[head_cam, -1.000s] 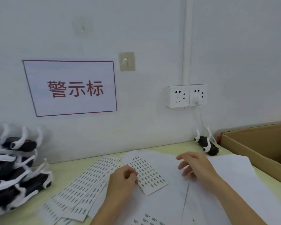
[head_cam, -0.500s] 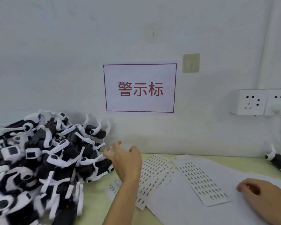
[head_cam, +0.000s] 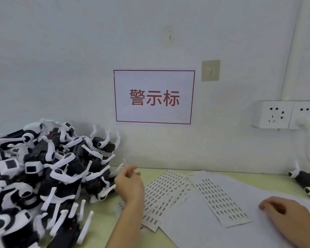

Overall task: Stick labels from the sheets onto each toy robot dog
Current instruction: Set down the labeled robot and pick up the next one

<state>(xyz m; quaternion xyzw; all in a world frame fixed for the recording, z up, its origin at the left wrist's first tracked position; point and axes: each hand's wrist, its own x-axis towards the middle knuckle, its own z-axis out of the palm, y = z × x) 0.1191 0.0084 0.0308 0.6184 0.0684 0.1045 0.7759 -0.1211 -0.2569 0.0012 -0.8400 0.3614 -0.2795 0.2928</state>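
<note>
Since a moment ago left hand (head_cam: 130, 185) has dropped to the dog pile (head_cam: 43, 176) at desk's left, fingers loosely curled, empty; right hand (head_cam: 290, 217) rests on label sheets (head_cam: 220, 199), apparently empty; dogs look light, rigid, spindly-legged—take the body.

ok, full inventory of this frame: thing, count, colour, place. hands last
toy robot dogs: large pile, count unclear, black and white, table left
toy robot dog: one, black and white, far right by the wall
label sheets: several overlapping, white with dark print, table centre
plain paper: some sheets, white, under the labels
sign: one, white, red border and characters, wall
sockets: two, white, wall right
left hand: reaching at the pile's edge, fingers loosely curled
right hand: resting on the paper, lower right
</note>
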